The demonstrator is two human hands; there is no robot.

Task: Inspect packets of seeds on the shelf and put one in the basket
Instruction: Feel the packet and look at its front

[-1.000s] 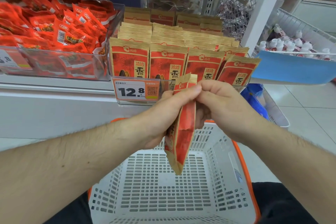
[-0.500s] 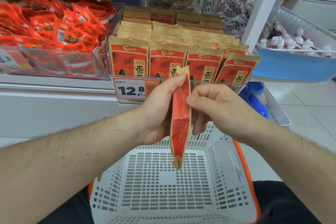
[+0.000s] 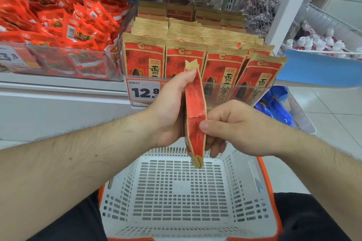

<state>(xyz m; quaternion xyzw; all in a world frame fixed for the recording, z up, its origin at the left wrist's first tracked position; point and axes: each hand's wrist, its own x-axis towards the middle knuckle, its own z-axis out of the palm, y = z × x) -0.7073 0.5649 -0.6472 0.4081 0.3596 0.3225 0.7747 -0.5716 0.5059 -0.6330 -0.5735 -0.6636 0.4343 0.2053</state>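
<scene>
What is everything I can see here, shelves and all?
held seed packet: one, red and tan, edge-on above the basket, between both hands
shelved seed packets: many rows, red and tan, upright in a clear bin on the shelf
price tag: one, white with orange edge, on that bin's front, reads 12.8
small snack packets: a heap, red-orange, clear bin at left
basket: one, white mesh with orange rim, below the hands
blue packets: a few, wire bin at right
small bottles: many, white caps, upper right wire bin
left hand: grip on the packet's upper part
right hand: pinches its lower part
</scene>
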